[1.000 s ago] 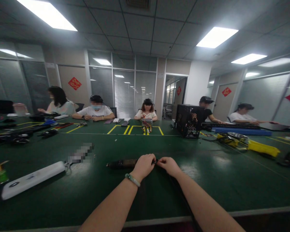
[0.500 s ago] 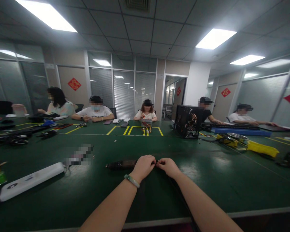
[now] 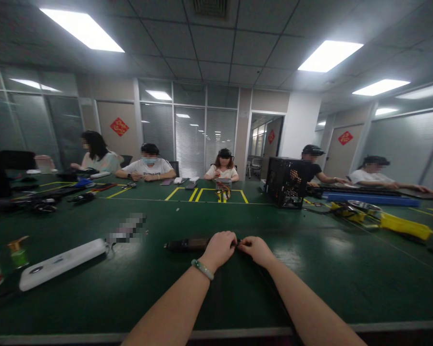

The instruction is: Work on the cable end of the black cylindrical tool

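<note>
My left hand (image 3: 220, 248) is closed into a fist on the green table (image 3: 332, 274), gripping the right end of a dark stick-shaped tool (image 3: 185, 244) that lies flat and points left. A green bead bracelet (image 3: 202, 269) circles that wrist. My right hand (image 3: 255, 249) touches the left one, fingers pinched together at the tool's end on something too small to name. A dark cable (image 3: 270, 288) runs from the hands back toward me, under my right forearm.
A white power strip (image 3: 63, 263) lies at the left, a small green bottle (image 3: 19, 251) beyond it. A black mesh computer case (image 3: 285, 182) stands at the back right, yellow parts (image 3: 400, 225) further right. Several people sit along the far side.
The view has shifted slightly to the left, bringing a white object into the left edge. Both hands stay joined at the tool's end, hardly moved.
</note>
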A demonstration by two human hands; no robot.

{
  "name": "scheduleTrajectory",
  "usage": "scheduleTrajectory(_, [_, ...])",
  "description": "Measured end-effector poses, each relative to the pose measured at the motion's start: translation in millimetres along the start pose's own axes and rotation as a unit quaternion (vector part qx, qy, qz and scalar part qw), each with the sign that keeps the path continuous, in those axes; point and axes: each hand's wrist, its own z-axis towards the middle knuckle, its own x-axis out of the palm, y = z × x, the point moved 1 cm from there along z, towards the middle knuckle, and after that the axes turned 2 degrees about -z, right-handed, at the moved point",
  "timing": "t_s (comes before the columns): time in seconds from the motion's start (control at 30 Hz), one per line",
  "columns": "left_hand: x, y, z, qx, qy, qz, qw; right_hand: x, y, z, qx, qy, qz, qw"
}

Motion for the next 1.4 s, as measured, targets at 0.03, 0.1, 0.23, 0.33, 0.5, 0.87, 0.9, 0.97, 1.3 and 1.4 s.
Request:
scheduleTrajectory(0.03, [0.2,0.0,0.1,0.002,-0.002,0.002,1.0,0.6,-0.7,0.4,-0.003,-0.002,0.001,1.0])
scheduleTrajectory(0.1, [0.4,-0.2,0.2,0.002,-0.003,0.005,1.0,1.4,-1.6,0.7,0.0,-0.007,0.0,1.0])
scheduleTrajectory(0.23, [-1.1,-1.9,-0.3,-0.004,0.006,0.01,1.0,0.9,0.0,-0.4,0.008,-0.009,0.0,1.0])
scheduleTrajectory(0.33, [-3.0,-3.2,-0.4,-0.014,0.012,0.003,1.0,-0.2,1.9,-0.7,0.003,-0.008,-0.001,1.0])
scheduleTrajectory(0.5, [-2.6,-2.5,0.6,-0.037,0.02,-0.017,0.999,-0.7,3.4,-0.6,0.005,-0.012,-0.005,1.0])
scheduleTrajectory(0.87, [4.3,3.5,1.8,-0.018,0.02,-0.034,0.999,-1.1,2.8,-1.9,-0.001,-0.04,-0.012,0.999])
scheduleTrajectory(0.9, [4.1,3.3,1.7,-0.018,0.02,-0.032,0.999,-1.2,3.1,-1.9,-0.004,-0.04,-0.012,0.999])
scheduleTrajectory(0.97, [3.7,3.1,1.6,-0.016,0.019,-0.028,0.999,-1.3,3.5,-1.7,-0.007,-0.039,-0.011,0.999])
scheduleTrajectory(1.3, [4.8,5.2,1.4,-0.007,0.01,-0.019,1.0,-2.2,4.2,-2.5,-0.005,-0.043,-0.024,0.999])
scheduleTrajectory(1.4, [4.4,5.3,1.7,-0.004,0.008,-0.027,1.0,-2.3,4.7,-2.7,0.002,-0.039,-0.028,0.999])
